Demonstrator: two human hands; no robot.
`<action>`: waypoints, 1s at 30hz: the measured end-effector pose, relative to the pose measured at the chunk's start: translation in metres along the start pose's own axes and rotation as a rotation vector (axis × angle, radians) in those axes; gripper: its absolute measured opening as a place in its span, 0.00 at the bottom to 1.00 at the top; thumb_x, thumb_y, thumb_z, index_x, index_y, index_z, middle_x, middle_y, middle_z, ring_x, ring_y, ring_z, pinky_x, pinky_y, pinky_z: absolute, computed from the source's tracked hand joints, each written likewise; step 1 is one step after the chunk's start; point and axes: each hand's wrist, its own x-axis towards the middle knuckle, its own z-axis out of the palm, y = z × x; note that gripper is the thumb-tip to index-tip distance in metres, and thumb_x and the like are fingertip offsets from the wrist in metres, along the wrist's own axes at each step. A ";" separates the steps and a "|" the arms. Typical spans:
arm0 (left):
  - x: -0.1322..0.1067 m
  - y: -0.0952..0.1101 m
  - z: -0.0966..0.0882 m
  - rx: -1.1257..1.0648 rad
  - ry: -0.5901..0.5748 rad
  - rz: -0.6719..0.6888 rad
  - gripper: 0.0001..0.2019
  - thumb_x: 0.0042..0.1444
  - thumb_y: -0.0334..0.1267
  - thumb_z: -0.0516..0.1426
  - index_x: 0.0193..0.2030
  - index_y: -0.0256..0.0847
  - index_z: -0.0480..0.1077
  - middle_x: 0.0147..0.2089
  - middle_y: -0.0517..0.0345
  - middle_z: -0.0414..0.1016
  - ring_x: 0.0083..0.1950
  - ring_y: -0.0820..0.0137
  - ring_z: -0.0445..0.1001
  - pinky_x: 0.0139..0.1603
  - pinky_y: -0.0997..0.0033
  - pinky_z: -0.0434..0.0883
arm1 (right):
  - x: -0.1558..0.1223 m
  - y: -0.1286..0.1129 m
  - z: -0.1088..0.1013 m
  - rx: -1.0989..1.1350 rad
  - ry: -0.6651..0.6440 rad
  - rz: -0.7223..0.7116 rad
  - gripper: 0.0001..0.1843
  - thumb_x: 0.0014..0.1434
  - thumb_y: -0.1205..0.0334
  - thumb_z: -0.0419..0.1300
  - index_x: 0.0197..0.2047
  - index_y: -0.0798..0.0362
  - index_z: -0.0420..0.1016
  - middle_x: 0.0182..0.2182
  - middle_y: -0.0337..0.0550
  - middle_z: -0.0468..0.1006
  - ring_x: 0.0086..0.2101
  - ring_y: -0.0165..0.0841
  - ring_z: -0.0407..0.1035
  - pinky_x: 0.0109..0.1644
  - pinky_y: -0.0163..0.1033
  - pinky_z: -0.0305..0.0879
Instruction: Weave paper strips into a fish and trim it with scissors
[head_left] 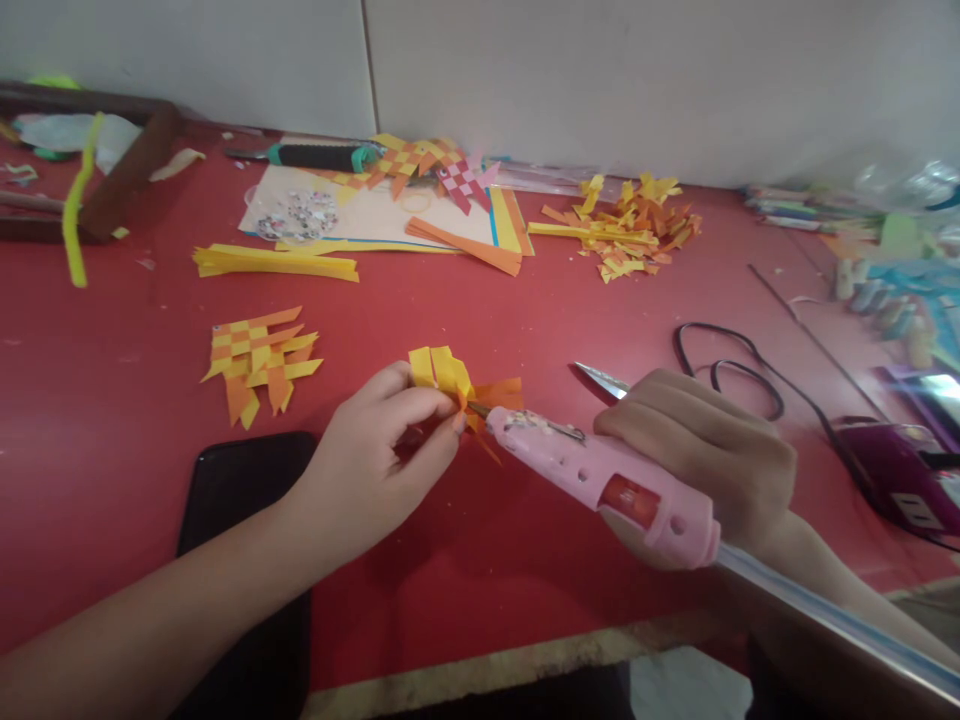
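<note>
My left hand [382,450] pinches a small woven piece of yellow and orange paper strips [450,378] just above the red table [525,300]. My right hand [705,460] grips a pink glue gun [600,475]. The gun's metal nozzle touches the paper piece right by my left fingertips. A clear glue stick juts out of the back of the gun toward the lower right. Both hands are closed around what they hold.
A finished woven piece [259,365] lies to the left. A black phone [240,520] sits under my left forearm. Scissors [600,380] show behind the gun. Loose yellow strips [274,262], paper scraps [626,228], a black cable [731,370] and a purple device [900,470] lie around.
</note>
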 end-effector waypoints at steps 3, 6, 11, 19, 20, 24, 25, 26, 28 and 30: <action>0.000 0.000 0.000 -0.003 -0.007 -0.016 0.11 0.62 0.37 0.53 0.29 0.41 0.71 0.31 0.59 0.63 0.29 0.73 0.67 0.28 0.72 0.65 | 0.001 0.000 0.000 -0.004 0.002 -0.003 0.11 0.59 0.71 0.55 0.26 0.51 0.63 0.22 0.41 0.67 0.25 0.34 0.63 0.27 0.41 0.57; 0.001 0.001 0.000 -0.026 -0.030 -0.051 0.12 0.62 0.38 0.53 0.29 0.40 0.71 0.31 0.59 0.64 0.29 0.73 0.67 0.27 0.72 0.64 | 0.001 0.000 0.000 0.007 0.007 -0.018 0.11 0.59 0.71 0.56 0.26 0.51 0.63 0.22 0.42 0.66 0.25 0.34 0.63 0.27 0.41 0.58; 0.001 0.002 0.000 -0.051 -0.048 -0.068 0.13 0.62 0.38 0.53 0.27 0.41 0.70 0.30 0.59 0.63 0.28 0.73 0.67 0.26 0.72 0.64 | 0.001 0.000 0.003 -0.032 0.020 -0.023 0.09 0.57 0.70 0.56 0.27 0.51 0.63 0.22 0.42 0.66 0.25 0.34 0.62 0.27 0.41 0.58; 0.000 0.002 -0.001 -0.067 -0.036 -0.100 0.14 0.62 0.41 0.54 0.25 0.41 0.69 0.28 0.61 0.63 0.26 0.74 0.66 0.25 0.73 0.65 | -0.002 0.002 0.001 -0.049 0.116 -0.031 0.05 0.58 0.72 0.57 0.35 0.53 0.70 0.25 0.43 0.72 0.28 0.36 0.68 0.31 0.42 0.64; 0.000 0.002 -0.002 -0.093 -0.031 -0.122 0.15 0.63 0.42 0.54 0.26 0.41 0.71 0.28 0.61 0.64 0.28 0.73 0.67 0.26 0.73 0.66 | -0.003 0.005 0.000 -0.067 0.154 -0.026 0.05 0.58 0.71 0.58 0.38 0.54 0.71 0.26 0.43 0.72 0.27 0.35 0.68 0.31 0.41 0.64; 0.000 -0.002 -0.001 -0.321 0.014 -0.230 0.13 0.66 0.42 0.50 0.36 0.44 0.74 0.38 0.59 0.71 0.33 0.73 0.75 0.34 0.71 0.74 | -0.007 0.025 -0.003 -0.266 0.264 0.089 0.09 0.54 0.66 0.60 0.40 0.52 0.73 0.26 0.41 0.73 0.25 0.33 0.67 0.32 0.40 0.63; 0.000 -0.003 -0.001 -0.363 0.023 -0.249 0.12 0.66 0.41 0.50 0.39 0.45 0.75 0.41 0.59 0.72 0.32 0.74 0.75 0.34 0.72 0.75 | -0.007 0.031 -0.003 -0.349 0.206 0.145 0.10 0.54 0.66 0.59 0.42 0.52 0.73 0.27 0.43 0.74 0.27 0.35 0.68 0.34 0.41 0.63; -0.001 -0.004 0.000 -0.381 0.030 -0.256 0.11 0.65 0.39 0.51 0.41 0.45 0.74 0.42 0.60 0.72 0.31 0.75 0.75 0.34 0.73 0.75 | -0.007 0.037 -0.003 -0.431 0.107 0.201 0.12 0.54 0.65 0.58 0.44 0.53 0.73 0.29 0.45 0.76 0.30 0.38 0.69 0.37 0.43 0.63; -0.001 -0.005 0.001 -0.372 0.035 -0.239 0.07 0.62 0.36 0.54 0.40 0.45 0.74 0.41 0.60 0.73 0.32 0.75 0.76 0.32 0.74 0.75 | -0.007 0.049 0.000 -0.559 -0.146 0.325 0.17 0.56 0.66 0.55 0.50 0.55 0.72 0.36 0.51 0.77 0.37 0.43 0.70 0.42 0.47 0.61; -0.002 -0.005 0.002 -0.388 0.057 -0.203 0.04 0.60 0.35 0.56 0.39 0.45 0.73 0.41 0.59 0.74 0.36 0.72 0.76 0.32 0.75 0.75 | -0.008 0.058 0.005 -0.611 -0.341 0.415 0.21 0.58 0.69 0.52 0.54 0.53 0.71 0.40 0.52 0.76 0.42 0.47 0.68 0.44 0.50 0.59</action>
